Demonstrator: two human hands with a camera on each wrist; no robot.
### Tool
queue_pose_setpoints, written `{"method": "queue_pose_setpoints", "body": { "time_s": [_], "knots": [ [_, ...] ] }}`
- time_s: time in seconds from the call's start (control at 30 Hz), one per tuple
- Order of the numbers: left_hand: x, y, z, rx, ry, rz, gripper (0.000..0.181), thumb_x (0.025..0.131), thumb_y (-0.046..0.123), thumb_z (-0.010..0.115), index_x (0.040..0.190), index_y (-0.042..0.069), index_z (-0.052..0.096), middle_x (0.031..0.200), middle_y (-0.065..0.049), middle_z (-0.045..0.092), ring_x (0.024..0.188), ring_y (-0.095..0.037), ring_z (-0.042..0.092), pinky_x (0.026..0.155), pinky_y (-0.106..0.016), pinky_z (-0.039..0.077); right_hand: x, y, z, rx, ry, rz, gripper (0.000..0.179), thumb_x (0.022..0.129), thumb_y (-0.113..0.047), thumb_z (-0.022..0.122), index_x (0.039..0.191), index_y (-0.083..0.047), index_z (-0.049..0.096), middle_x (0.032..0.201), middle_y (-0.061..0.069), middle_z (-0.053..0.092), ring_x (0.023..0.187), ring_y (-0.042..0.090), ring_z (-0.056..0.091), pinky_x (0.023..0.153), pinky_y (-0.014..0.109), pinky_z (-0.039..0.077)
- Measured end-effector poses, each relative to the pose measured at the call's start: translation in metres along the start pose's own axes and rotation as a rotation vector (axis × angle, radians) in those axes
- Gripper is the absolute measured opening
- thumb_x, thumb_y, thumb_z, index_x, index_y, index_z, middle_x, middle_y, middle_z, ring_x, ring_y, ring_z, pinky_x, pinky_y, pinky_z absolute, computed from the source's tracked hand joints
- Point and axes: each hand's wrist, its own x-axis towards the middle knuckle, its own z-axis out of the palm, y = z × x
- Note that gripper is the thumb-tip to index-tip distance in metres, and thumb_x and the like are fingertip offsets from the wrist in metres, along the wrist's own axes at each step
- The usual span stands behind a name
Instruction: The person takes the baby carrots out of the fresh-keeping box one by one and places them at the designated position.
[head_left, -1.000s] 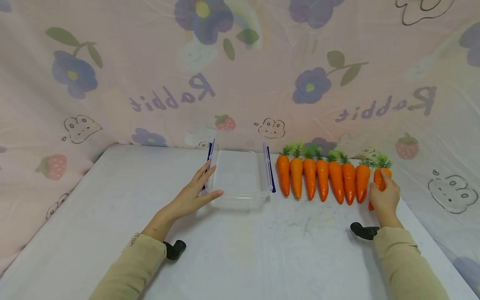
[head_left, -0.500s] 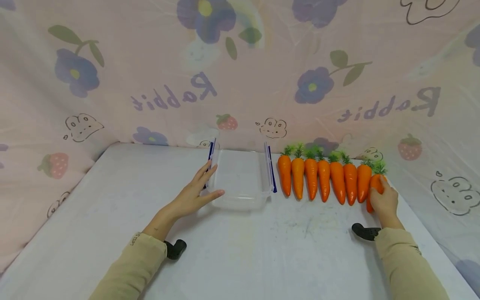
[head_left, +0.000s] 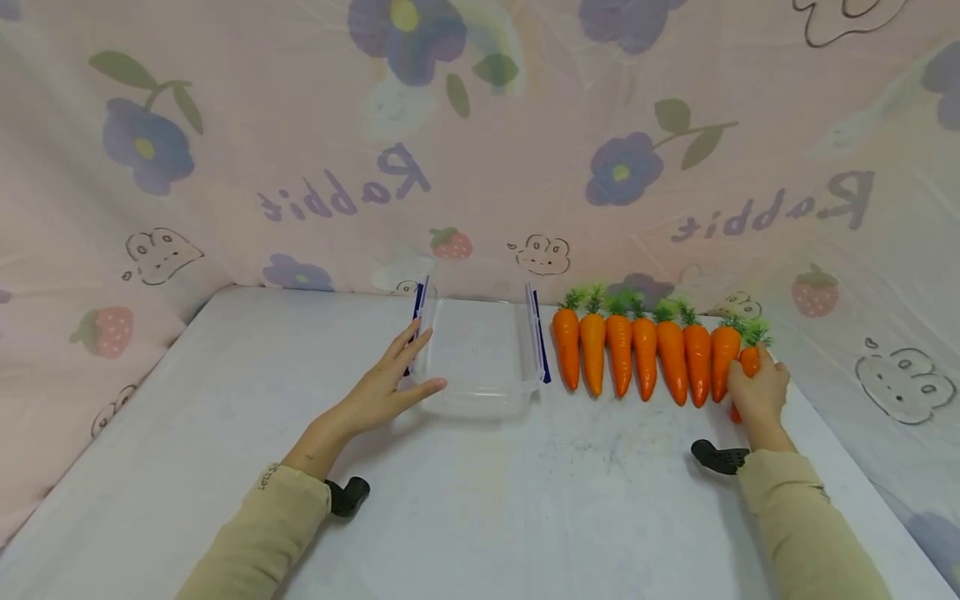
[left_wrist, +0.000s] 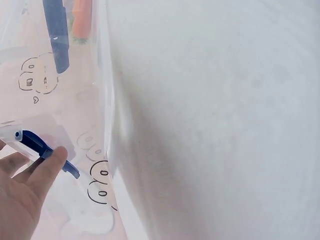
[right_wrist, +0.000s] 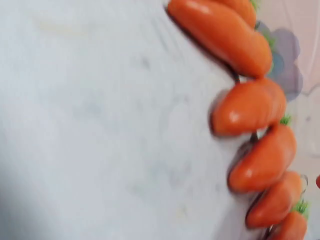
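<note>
My left hand [head_left: 382, 392] rests along the left side of a clear plastic box [head_left: 480, 393], fingers nearly straight and thumb at its near corner. In the left wrist view, its fingers touch a blue latch [left_wrist: 34, 142] on the box. At the far right, my right hand [head_left: 761, 393] grips an orange carrot [head_left: 749, 361] with green tops, covering much of its body. Just left of it, several more carrots [head_left: 644, 358] lie side by side in a row, tips toward me. The right wrist view shows part of this carrot row [right_wrist: 250, 107], but not the hand.
A white-covered table [head_left: 480, 508] bears everything. Behind it hangs a pale pink cloth [head_left: 495, 167] printed with flowers and rabbits. The box stands left of the carrot row, its blue side latches [head_left: 542, 337] swung out. Black wrist mounts [head_left: 348, 497] stick out from the sleeves.
My right hand has moved slightly left with the carrot, bringing it close beside the end of the row. The left hand and the box keep their place.
</note>
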Motion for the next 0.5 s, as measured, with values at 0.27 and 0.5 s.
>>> {"method": "queue_pose_setpoints", "body": {
  "time_s": [0.27,0.5],
  "knots": [
    [-0.003,0.000,-0.003,0.030,-0.001,0.002,0.081,0.091,0.050,0.060,0.155,0.023,0.018,0.163,-0.002,-0.001,0.143,-0.041,0.022,0.104,-0.066,0.031,-0.012,-0.029,0.016,0.060,0.131,-0.216,0.059,0.096,-0.016,0.039,0.150,0.002,0.024,0.153,0.034,0.012,0.143,0.047,0.011,0.118,0.056,0.011],
    [-0.004,-0.001,-0.008,0.162,0.029,-0.005,0.082,0.089,0.057,0.057,0.154,0.022,0.021,0.163,-0.003,0.006,0.146,-0.036,0.016,0.108,-0.065,0.026,-0.027,-0.048,0.023,0.062,0.107,-0.320,0.056,0.096,-0.017,0.042,0.148,0.001,0.030,0.153,0.032,0.018,0.143,0.045,0.013,0.117,0.058,0.011]
  ]
}}
